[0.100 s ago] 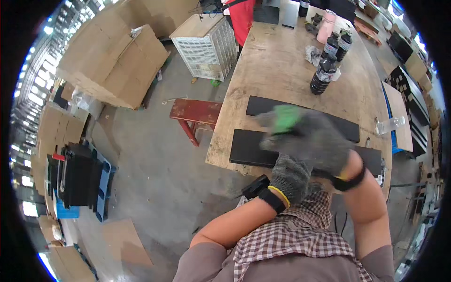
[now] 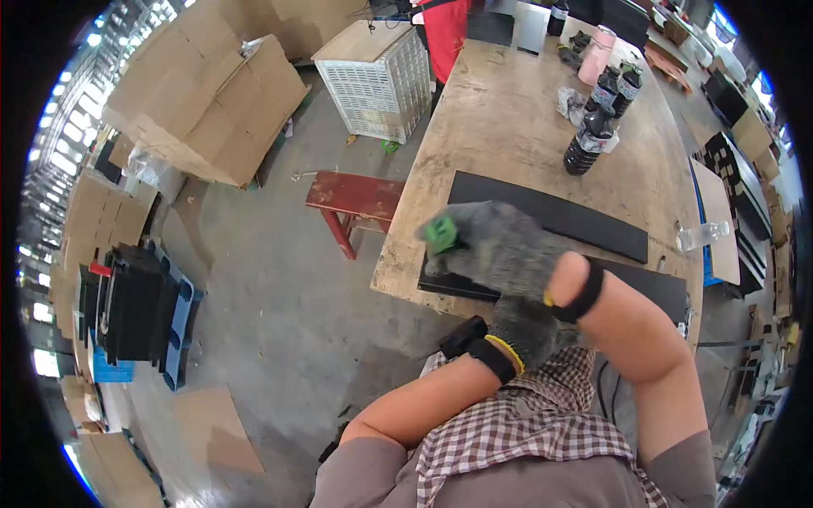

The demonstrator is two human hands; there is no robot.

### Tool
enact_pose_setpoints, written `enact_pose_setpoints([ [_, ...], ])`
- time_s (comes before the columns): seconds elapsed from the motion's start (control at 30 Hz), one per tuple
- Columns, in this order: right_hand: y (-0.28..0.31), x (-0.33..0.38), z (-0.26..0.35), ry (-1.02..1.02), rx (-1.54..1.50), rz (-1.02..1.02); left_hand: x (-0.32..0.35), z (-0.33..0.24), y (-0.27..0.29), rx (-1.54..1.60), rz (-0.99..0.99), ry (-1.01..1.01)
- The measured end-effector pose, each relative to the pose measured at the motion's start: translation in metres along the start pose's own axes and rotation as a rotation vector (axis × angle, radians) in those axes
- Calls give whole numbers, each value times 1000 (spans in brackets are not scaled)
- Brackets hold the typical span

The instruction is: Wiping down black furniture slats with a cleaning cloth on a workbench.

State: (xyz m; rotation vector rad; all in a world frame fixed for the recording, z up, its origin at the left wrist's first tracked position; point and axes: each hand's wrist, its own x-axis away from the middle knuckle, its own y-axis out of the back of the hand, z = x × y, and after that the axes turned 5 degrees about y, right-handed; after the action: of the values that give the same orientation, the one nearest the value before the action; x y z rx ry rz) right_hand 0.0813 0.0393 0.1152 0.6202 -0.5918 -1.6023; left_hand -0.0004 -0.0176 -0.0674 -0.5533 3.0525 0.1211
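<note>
Two long black panels lie side by side on the wooden table (image 2: 500, 110): a far panel (image 2: 584, 218) and a near panel (image 2: 656, 290). My right hand (image 2: 500, 250), in a grey knit glove, reaches leftward over them with its fingers bent round a small green thing (image 2: 440, 234) with dark marks. Its exact kind does not show. Close to my body, at the near table edge, is my gloved left hand (image 2: 523, 330), under the right hand and wrist. Its fingers are mostly hidden, so any grip there is unclear. My right hand covers part of the near panel.
Dark bottles (image 2: 589, 140), a pink tumbler (image 2: 598, 55) and a clear bottle (image 2: 703, 235) are on or beside the table's far and right parts. Left of it stand a red bench (image 2: 356, 193), a white crate (image 2: 377, 80), large cardboard boxes (image 2: 203, 110) and stacked black panels (image 2: 135, 305).
My right hand has swept left with the green thing, uncovering more of the far panel. My left hand has stayed nearly in place. The view has shifted slightly.
</note>
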Motion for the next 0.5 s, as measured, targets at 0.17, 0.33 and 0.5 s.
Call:
enact_pose_setpoints([
  [0.17,-40,-32,-25,244,240,190,7,2,-4,-695,-120,-234],
  [0.33,-26,-54,-27,215,429,154,0,-42,21,-907,100,-156],
  [0.5,-32,-49,-23,253,211,169,0,-29,18,-695,219,42],
])
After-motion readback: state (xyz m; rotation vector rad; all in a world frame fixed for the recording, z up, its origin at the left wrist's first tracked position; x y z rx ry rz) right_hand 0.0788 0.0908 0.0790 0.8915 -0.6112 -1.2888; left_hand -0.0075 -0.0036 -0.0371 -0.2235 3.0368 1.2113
